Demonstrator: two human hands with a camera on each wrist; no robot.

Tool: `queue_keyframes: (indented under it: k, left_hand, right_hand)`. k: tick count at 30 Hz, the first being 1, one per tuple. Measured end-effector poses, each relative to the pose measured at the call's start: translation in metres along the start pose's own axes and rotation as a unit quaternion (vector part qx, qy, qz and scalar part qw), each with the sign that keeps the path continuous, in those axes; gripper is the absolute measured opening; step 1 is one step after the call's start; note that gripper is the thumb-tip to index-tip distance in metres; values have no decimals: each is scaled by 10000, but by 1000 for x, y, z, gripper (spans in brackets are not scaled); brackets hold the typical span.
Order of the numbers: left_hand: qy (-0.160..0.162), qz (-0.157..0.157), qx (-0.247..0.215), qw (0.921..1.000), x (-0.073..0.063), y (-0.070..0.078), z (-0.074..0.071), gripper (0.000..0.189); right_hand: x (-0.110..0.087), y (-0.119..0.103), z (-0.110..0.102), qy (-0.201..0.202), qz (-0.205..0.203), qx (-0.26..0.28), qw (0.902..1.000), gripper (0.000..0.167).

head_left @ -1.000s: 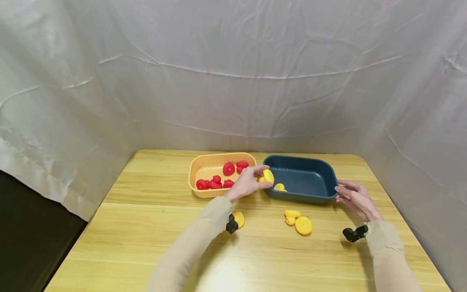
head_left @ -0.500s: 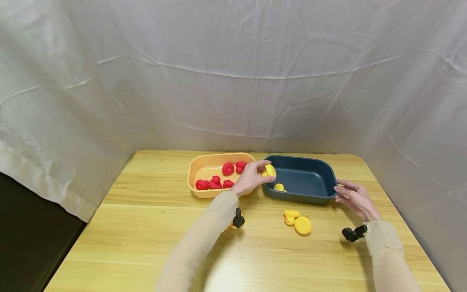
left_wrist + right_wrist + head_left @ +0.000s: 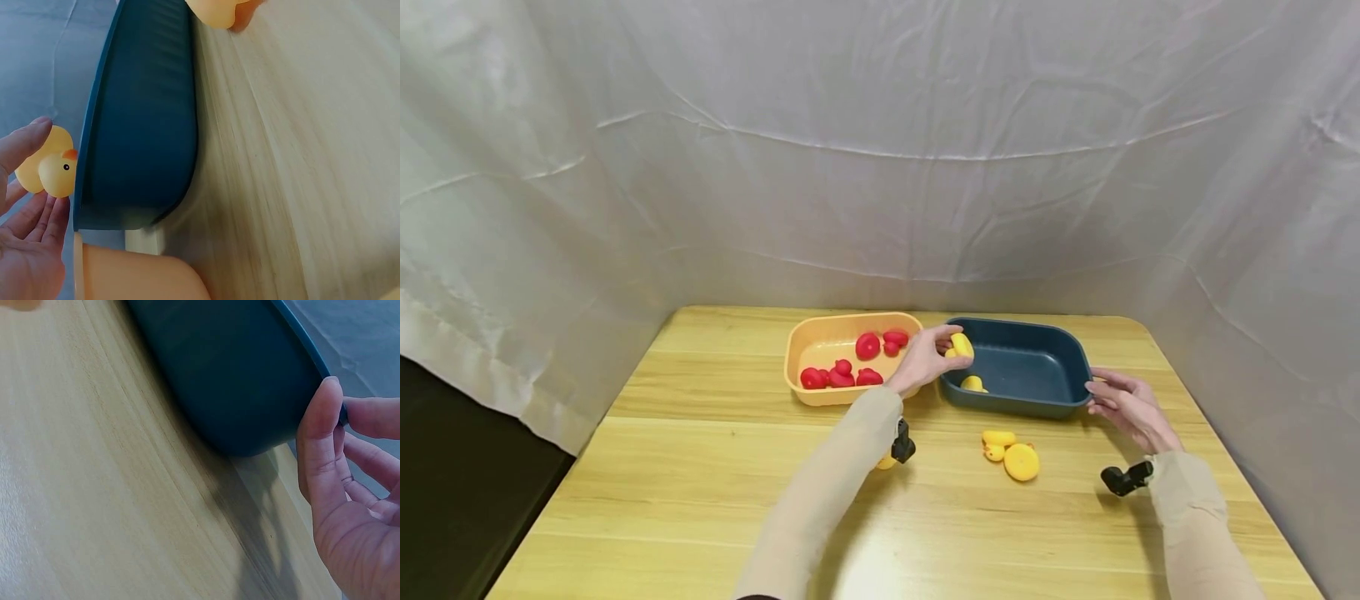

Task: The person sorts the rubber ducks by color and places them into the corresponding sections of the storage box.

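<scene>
Between thumb and fingertips my left hand point(image 3: 927, 360) holds a yellow rubber duck point(image 3: 961, 346) over the left end of a dark blue bin point(image 3: 1022, 408). In the left wrist view the duck point(image 3: 57, 175) shows its orange beak close beside the bin's rim. My right hand point(image 3: 1133, 410) is at the bin's right end; the right wrist view has its thumb and index finger pinching the rim of the bin point(image 3: 244, 375). Another yellow duck point(image 3: 973, 384) lies inside the bin near its front left corner.
Left of the blue bin stands an orange bin point(image 3: 801, 389) with several red rubber ducks point(image 3: 842, 377). In front of the blue bin, yellow ducks point(image 3: 1022, 462) lie on the wooden table point(image 3: 685, 467). One more yellow duck point(image 3: 886, 462) is partly hidden by my left wrist. A grey curtain point(image 3: 880, 208) rises behind.
My left hand has moved a little right and away from me with the yellow rubber duck, further over the blue bin. My right hand has stayed at the rim.
</scene>
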State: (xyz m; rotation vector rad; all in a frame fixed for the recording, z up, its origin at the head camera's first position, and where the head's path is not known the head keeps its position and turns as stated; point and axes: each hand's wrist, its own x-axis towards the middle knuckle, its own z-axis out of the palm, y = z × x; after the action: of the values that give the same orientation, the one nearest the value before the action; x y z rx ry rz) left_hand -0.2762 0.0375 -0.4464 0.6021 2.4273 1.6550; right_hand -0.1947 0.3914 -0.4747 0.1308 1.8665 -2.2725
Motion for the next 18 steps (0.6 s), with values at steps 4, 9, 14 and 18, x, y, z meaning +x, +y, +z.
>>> queue_keyframes:
  k: [4, 9, 14, 18]
  left_hand:
    - [51, -17, 127, 9999, 5, 1, 3, 59]
    - [133, -14, 218, 9997, 11, 0, 6, 58]
    - [186, 4, 372, 9991, 15, 1, 8, 58]
    - [178, 22, 505, 9986, 17, 1, 10, 60]
  right_hand:
    - [0, 1, 0, 13, -4, 24, 10000, 23]
    - [0, 1, 0, -28, -26, 40, 10000, 24]
    - [1, 1, 0, -38, -23, 77, 10000, 24]
    - [1, 1, 0, -41, -32, 101, 9999, 24]
